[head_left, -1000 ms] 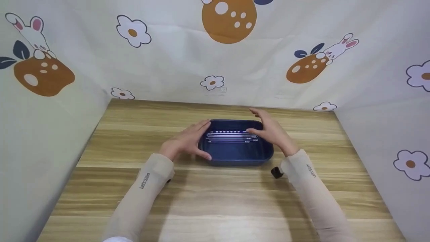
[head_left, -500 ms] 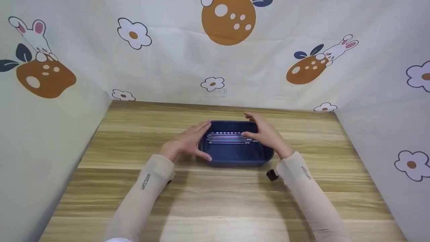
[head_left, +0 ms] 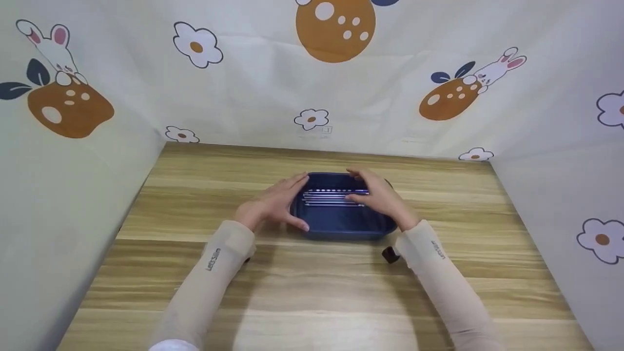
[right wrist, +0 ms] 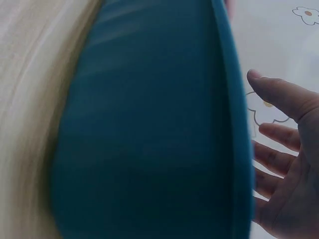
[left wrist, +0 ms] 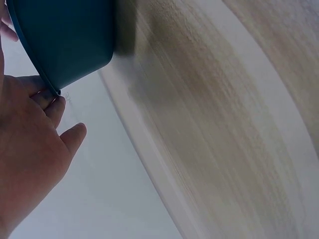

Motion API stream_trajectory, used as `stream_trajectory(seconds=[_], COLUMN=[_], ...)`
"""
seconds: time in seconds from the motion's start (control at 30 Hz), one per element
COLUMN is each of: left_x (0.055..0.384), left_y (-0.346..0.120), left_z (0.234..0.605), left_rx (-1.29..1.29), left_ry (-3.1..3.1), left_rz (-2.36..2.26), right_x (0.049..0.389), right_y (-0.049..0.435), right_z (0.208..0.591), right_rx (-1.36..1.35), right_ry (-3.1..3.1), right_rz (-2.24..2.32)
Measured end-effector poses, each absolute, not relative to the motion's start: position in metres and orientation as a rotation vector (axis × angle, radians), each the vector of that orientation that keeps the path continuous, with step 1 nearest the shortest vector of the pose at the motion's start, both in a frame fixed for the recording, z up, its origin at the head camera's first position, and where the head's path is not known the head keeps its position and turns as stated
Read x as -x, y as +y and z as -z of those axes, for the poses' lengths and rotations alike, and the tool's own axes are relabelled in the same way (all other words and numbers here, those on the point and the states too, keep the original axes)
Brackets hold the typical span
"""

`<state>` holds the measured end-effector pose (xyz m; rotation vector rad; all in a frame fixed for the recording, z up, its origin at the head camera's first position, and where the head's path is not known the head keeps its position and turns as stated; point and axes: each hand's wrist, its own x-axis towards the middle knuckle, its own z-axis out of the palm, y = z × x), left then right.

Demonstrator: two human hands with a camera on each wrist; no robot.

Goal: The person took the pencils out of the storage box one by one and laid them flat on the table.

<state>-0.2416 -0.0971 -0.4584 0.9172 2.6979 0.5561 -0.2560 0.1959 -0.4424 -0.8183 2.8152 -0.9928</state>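
A dark blue, rounded rectangular box (head_left: 341, 235) stands on the wooden table. Inside, towards its far side, several slim pencils (head_left: 326, 199) lie side by side; one carries a row of white marks. My left hand (head_left: 270, 202) holds the box's left end, thumb at the near corner and fingers at the far one. The left wrist view shows its fingers (left wrist: 54, 110) at the rim. Over the right end hovers my right hand (head_left: 382, 197), fingers spread and thumb above the pencils, whose right ends it partly hides. In the right wrist view, the box wall (right wrist: 149, 124) covers part of its fingers.
A pale cloth printed with flowers, oranges and rabbits (head_left: 253, 83) hangs behind and along both sides of the table (head_left: 312, 292). A small dark object (head_left: 390, 254) sits at the right wrist, beside the sleeve cuff.
My right hand has shifted left and slightly nearer over the box, its thumb now further across the pencils. The left hand stays at the left end, and the box has barely moved.
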Motion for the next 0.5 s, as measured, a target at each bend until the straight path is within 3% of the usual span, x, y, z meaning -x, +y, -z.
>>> stream_trajectory(seconds=[0.5], left_x=[0.242], left_y=[-0.097], left_z=[0.457], left_rx=[-0.914], left_ry=[2.695], left_rz=[-0.565], right_x=[0.258], right_y=[0.181], right_z=[0.457], right_rx=[0.912], right_ry=[2.750], right_rz=[0.868])
